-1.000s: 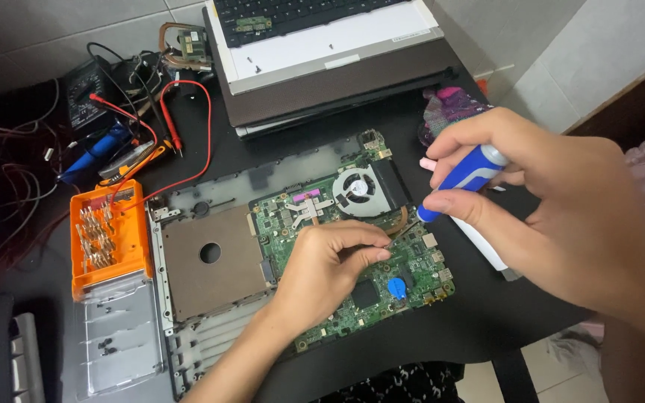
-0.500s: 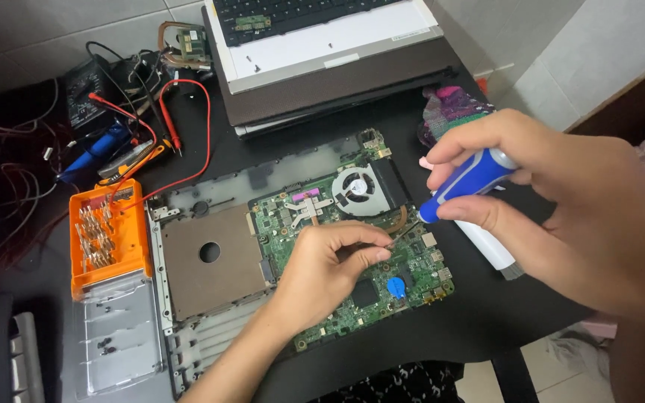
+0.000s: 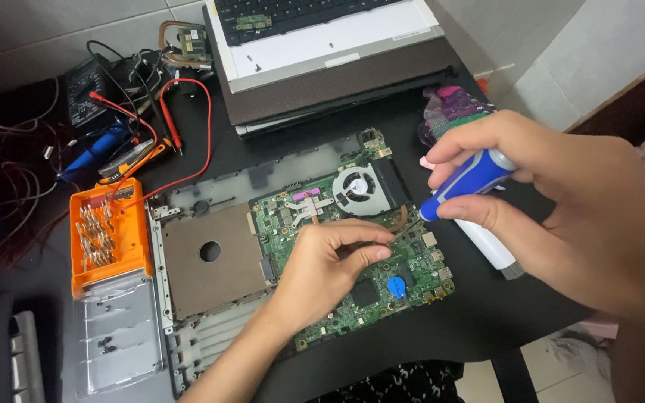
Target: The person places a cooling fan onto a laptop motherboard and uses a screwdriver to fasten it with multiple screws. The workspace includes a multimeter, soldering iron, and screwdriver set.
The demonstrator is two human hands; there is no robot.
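Nearest, on the dark surface [image 3: 442, 336], lay an opened laptop base [image 3: 210, 298] with a green circuit board [image 3: 352, 246] seated in its right half. Rested on that board, the left hand [image 3: 330, 261]: fingers curled together with the tips pinching or pressing something small near the copper heat pipe [image 3: 401, 220], apparently to steady it; whether anything was actually held there could not be told. Just right and slightly above, the right hand [image 3: 554, 201] in a closed grip around a blue-and-white screwdriver [image 3: 468, 179], tip angled down toward the board's right edge beside the left fingertips, held upright-tilted as if to reach a screw. Under that hand, a white cylindrical tube [image 3: 490, 246] lying on the surface. At the left, an orange bit case [image 3: 106, 235] opened flat, its clear lid [image 3: 117, 336] folded toward the near side, presumably kept within reach. On the board's far part, a round grey fan [image 3: 356, 190]. Farther left, red test leads [image 3: 181, 127] and tangled cables. Far right, a crumpled clear bag with pink and green contents [image 3: 453, 108]. Farthest, a silver laptop lid and keyboard part [image 3: 330, 37] stacked aside.
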